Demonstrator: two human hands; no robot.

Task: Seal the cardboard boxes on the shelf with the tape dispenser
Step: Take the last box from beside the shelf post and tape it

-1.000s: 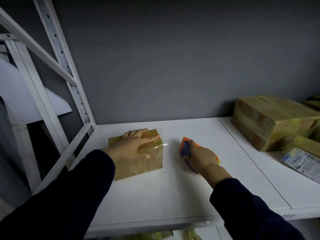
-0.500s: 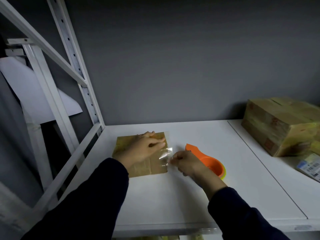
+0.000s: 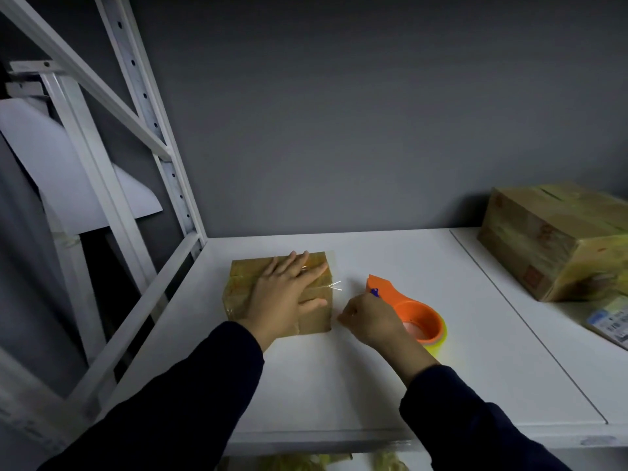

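Head view: small cardboard box [image 3: 244, 283] on white shelf [image 3: 339, 385]. Left hand [image 3: 289, 294] flat on top of box, fingers straight and spread. Right hand [image 3: 372, 317] just right of box, fingers curled; whether pinching clear tape [image 3: 334, 286], cannot tell. Orange tape dispenser [image 3: 419, 316] lying right of box, partly hidden by right hand. Larger box [image 3: 550, 243] well apart, far right of small box

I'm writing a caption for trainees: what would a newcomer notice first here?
The bright orange tape dispenser, lying on the white shelf right of centre, stands out first. Left of it, the left hand presses flat on a small cardboard box, the right hand curled between box and dispenser. A bigger box sits far right.
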